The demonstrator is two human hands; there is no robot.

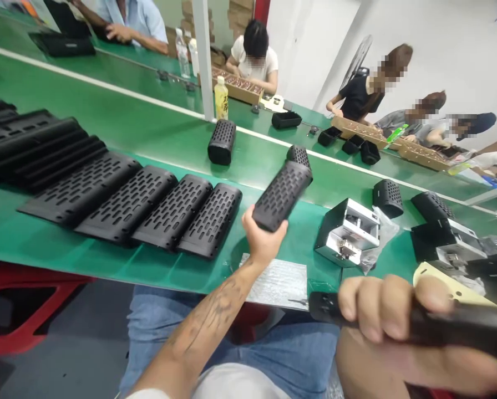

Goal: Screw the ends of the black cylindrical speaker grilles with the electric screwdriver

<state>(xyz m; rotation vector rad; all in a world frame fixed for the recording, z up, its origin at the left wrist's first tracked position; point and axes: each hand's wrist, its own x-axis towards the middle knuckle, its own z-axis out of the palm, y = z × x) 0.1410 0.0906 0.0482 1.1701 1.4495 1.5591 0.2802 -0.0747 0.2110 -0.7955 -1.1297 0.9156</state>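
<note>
My left hand (pixel 265 238) is closed around the lower end of a black perforated housing (pixel 284 194), raised and tilted over the green bench. Another black housing (pixel 300 155) stands just behind it, partly covered. Close to the camera, my right hand (pixel 381 310) wraps round a black electric screwdriver (pixel 325 307), its thin bit pointing left. Below my left hand lies a silvery foam sheet (pixel 284 280) at the bench edge. To the left, several slotted black housings (pixel 210 220) lie side by side in a row.
A boxy metal-fronted device (pixel 348 233) with plastic wrap sits right of the foam sheet. One black housing (pixel 222 142) stands on the green conveyor (pixel 148 111) near a yellow bottle (pixel 221 98). Across it, several people work beside cardboard trays (pixel 238 87). A red stool (pixel 28 299) is at lower left.
</note>
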